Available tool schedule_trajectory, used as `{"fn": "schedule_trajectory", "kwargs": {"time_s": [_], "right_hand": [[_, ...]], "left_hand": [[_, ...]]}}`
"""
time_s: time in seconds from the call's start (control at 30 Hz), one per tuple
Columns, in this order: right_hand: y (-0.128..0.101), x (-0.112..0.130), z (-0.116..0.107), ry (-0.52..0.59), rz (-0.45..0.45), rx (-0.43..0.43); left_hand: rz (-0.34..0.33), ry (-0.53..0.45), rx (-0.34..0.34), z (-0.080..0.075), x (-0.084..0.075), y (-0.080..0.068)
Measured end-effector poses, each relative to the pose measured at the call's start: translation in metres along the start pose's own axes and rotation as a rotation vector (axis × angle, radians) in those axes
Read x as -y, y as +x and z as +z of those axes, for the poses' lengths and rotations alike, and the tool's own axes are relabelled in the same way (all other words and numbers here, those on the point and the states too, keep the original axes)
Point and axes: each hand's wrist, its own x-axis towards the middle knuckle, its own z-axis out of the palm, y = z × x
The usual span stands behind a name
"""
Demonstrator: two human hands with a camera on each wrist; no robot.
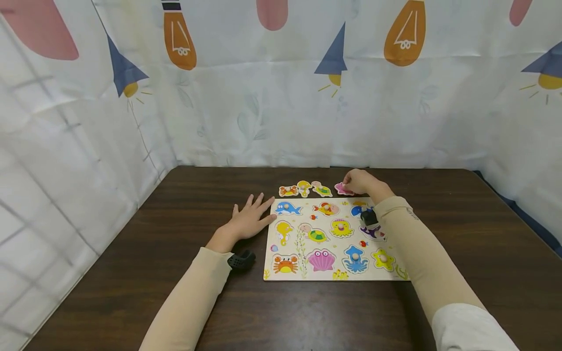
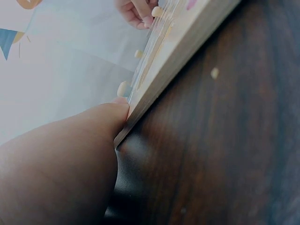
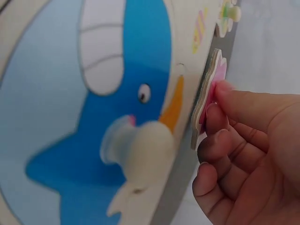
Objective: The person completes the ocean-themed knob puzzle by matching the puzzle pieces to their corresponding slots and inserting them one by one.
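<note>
Nearest me, the wooden puzzle board (image 1: 329,239) lies flat on the dark table (image 1: 131,273). My left hand (image 1: 248,222) rests just off the board's left edge, fingers straight and spread, thumb tip (image 2: 115,112) pressing the edge to steady it. Farther out, past the board's far edge, my right hand (image 1: 357,181) has its fingers curled and pinches the pink piece (image 1: 341,188), tipped up on edge beside the board (image 3: 208,101). Three loose pieces (image 1: 304,188) lie in a row left of it, also beyond the far edge. To do this well, I judge I should keep the pinch firm and the left hand pressing.
</note>
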Motion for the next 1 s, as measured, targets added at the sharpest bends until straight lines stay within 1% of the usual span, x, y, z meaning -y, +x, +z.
{"fn": "schedule_trajectory", "kwargs": {"time_s": [0.17,0.3,0.43,0.73,1.0], "right_hand": [[-0.012,0.007,-0.007,-0.064,-0.054,-0.015],[-0.022,0.011,-0.011,-0.083,-0.086,-0.010],[-0.030,0.014,-0.012,-0.088,-0.120,-0.027],[-0.051,0.021,-0.010,-0.060,-0.149,-0.059],[-0.072,0.030,-0.003,-0.032,-0.227,-0.079]], "left_hand": [[0.006,0.005,-0.003,0.000,-0.001,0.001],[0.007,0.009,-0.008,-0.001,0.000,0.000],[0.005,0.011,-0.006,-0.001,0.000,0.000],[0.003,0.001,-0.008,0.000,0.000,0.000],[0.002,-0.001,-0.003,0.001,0.001,0.000]]}}
